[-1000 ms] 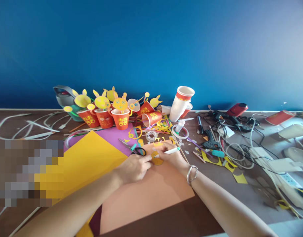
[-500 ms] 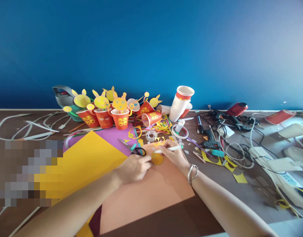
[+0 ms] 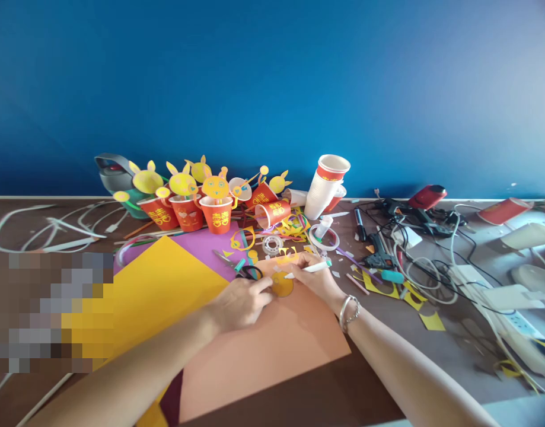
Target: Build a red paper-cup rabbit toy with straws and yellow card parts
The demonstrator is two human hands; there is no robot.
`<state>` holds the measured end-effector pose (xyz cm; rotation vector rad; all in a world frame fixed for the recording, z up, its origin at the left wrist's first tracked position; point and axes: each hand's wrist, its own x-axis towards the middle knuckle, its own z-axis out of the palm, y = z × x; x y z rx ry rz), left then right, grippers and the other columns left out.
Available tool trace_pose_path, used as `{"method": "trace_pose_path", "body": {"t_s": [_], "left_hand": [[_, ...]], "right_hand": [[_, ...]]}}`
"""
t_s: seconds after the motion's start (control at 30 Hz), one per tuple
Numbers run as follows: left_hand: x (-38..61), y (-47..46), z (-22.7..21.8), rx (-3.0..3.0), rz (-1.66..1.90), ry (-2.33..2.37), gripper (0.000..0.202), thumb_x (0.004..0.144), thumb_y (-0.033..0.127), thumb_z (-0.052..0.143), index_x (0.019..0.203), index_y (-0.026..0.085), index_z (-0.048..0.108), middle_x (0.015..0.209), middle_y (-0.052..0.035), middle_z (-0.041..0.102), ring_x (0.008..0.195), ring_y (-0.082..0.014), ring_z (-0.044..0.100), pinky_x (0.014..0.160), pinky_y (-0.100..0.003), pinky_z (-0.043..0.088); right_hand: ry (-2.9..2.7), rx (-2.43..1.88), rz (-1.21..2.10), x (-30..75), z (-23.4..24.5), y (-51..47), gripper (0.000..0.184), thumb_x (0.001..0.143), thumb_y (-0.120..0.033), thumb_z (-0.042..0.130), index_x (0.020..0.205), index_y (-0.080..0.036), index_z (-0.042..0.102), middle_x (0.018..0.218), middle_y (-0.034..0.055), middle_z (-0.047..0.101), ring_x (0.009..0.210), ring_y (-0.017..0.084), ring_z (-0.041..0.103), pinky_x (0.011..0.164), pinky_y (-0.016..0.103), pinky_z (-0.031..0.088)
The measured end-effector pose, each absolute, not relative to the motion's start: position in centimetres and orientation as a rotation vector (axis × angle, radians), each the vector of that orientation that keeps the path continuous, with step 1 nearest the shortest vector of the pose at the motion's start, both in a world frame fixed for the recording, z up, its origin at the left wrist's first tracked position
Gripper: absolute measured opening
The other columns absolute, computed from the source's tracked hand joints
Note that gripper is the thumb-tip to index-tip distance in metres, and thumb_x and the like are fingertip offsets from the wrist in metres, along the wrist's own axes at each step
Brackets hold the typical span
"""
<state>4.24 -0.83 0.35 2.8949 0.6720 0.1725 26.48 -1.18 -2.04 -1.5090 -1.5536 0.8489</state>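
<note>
My right hand [image 3: 314, 274] is closed around a white marker with a green end [image 3: 315, 267], its tip over the upper part of a yellow paper disc [image 3: 283, 286]. The disc lies on a sheet of orange-pink paper [image 3: 272, 356]. My left hand [image 3: 242, 301] has curled fingers, with thumb and index fingertips at the disc's left edge. Just beyond that hand lie black-handled scissors [image 3: 249, 272], partly hidden by it. Any fine lines on the disc are too small to make out.
Yellow card [image 3: 161, 290] and purple paper [image 3: 192, 244] lie left. Behind stand red paper cups [image 3: 216, 216] with yellow rabbit figures, a cup stack [image 3: 323, 190] and a tape roll [image 3: 273, 245]. Glue guns [image 3: 379, 252], tangled cables and a power strip [image 3: 490, 296] fill the right.
The marker's tip has shifted slightly right across the disc, and the marker is a little more tilted. My left hand stays in nearly the same place.
</note>
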Motion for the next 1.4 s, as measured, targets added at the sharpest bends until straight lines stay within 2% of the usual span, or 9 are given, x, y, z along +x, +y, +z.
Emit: {"method": "trace_pose_path", "body": {"t_s": [0.33,0.53,0.73,0.93,1.4], "left_hand": [[4.36,-0.83,0.54,2.889,0.111,0.71,0.033,0.084,0.008,0.041,0.1,0.023,0.066,0.098,-0.0049,0.063,0.068,-0.014,0.06,0.056,-0.026,0.04],[4.4,-0.88,0.64,2.892,0.133,0.705,0.035,0.082,0.007,0.041,0.101,0.023,0.066,0.095,-0.0045,0.063,0.067,-0.0135,0.06,0.055,-0.026,0.04],[4.34,-0.9,0.47,2.903,0.141,0.713,0.034,0.083,0.008,0.041,0.101,0.023,0.065,0.095,-0.0039,0.063,0.066,-0.0133,0.059,0.054,-0.026,0.038],[4.34,-0.8,0.51,2.898,0.138,0.7,0.034,0.082,0.007,0.042,0.101,0.023,0.065,0.096,-0.0036,0.063,0.067,-0.0138,0.06,0.054,-0.026,0.037],[4.4,-0.83,0.49,2.931,0.139,0.705,0.03,0.081,0.007,0.042,0.093,0.021,0.066,0.095,-0.003,0.063,0.064,-0.0135,0.06,0.052,-0.026,0.035]], "right_hand": [[-1.55,-1.491,0.868,26.48,-2.15,-1.24,0.027,0.075,-0.029,0.055,0.056,-0.021,0.039,0.06,-0.0036,0.045,0.057,0.012,0.044,0.051,0.023,0.041],[-1.568,-1.496,0.845,26.41,-2.07,-1.16,0.026,0.073,-0.027,0.055,0.055,-0.021,0.037,0.058,-0.0035,0.043,0.057,0.012,0.043,0.05,0.022,0.04],[-1.522,-1.54,0.867,26.34,-1.69,-1.28,0.028,0.072,-0.032,0.056,0.055,-0.021,0.036,0.059,-0.0034,0.043,0.055,0.011,0.042,0.048,0.022,0.038],[-1.549,-1.524,0.822,26.3,-1.85,-1.12,0.028,0.071,-0.029,0.057,0.054,-0.022,0.035,0.056,-0.0041,0.042,0.055,0.012,0.04,0.047,0.023,0.036],[-1.541,-1.524,0.808,26.41,-2.56,-0.94,0.024,0.073,-0.027,0.055,0.056,-0.022,0.038,0.056,-0.004,0.043,0.055,0.012,0.043,0.049,0.023,0.037]]}}
